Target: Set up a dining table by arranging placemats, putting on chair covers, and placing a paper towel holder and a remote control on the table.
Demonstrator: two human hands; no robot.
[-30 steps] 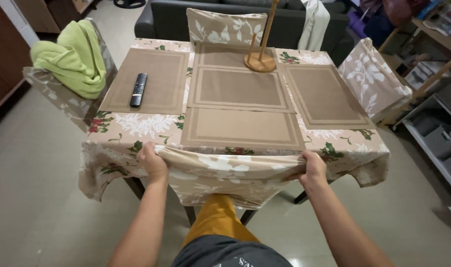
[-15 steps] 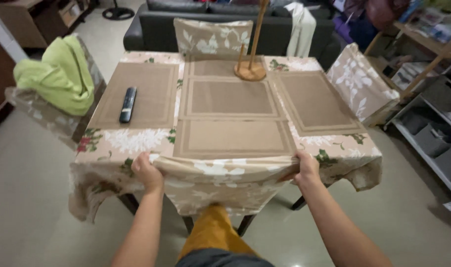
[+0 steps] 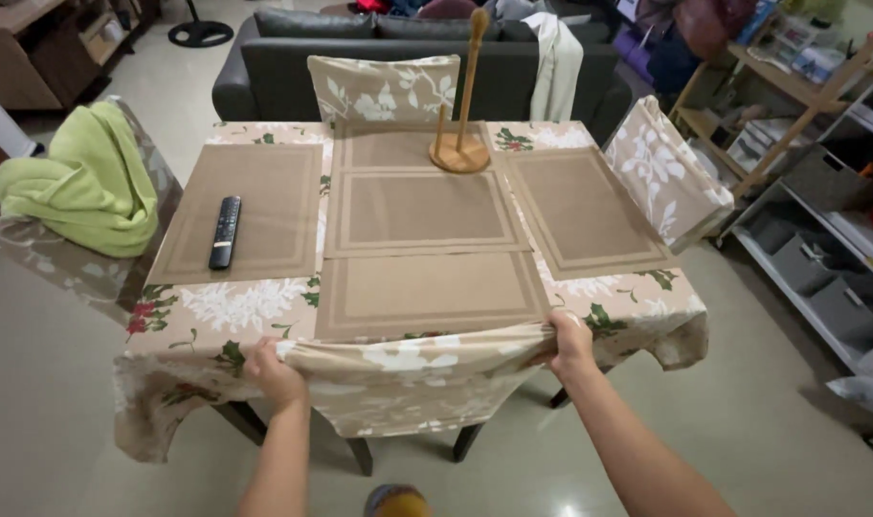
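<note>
Since the earlier frame the view has been drawn back and up, so the table [image 3: 264, 304] sits higher in the picture and the orange-clad knee is almost gone from the bottom edge. The left hand [image 3: 274, 371] and the right hand [image 3: 570, 343] are both closed on the top corners of a floral chair cover [image 3: 417, 388], its upper hem stretched taut between them just under the near table edge. The fingers of each hand are curled tight into the fabric. The cover appears to be already seated over the chair back, hanging smooth below the fingers; only fine straightening seems left, as far as can be judged. Beyond the fingers lie five tan placemats [image 3: 427, 292], with a black remote [image 3: 226, 232] ahead of the left hand and a wooden stand [image 3: 458, 144] farther off. A green towel [image 3: 78, 182] is draped on a chair far to the left. Open floor is seen on both sides of the arms; shelving [image 3: 819, 249] stands well to the right.
</note>
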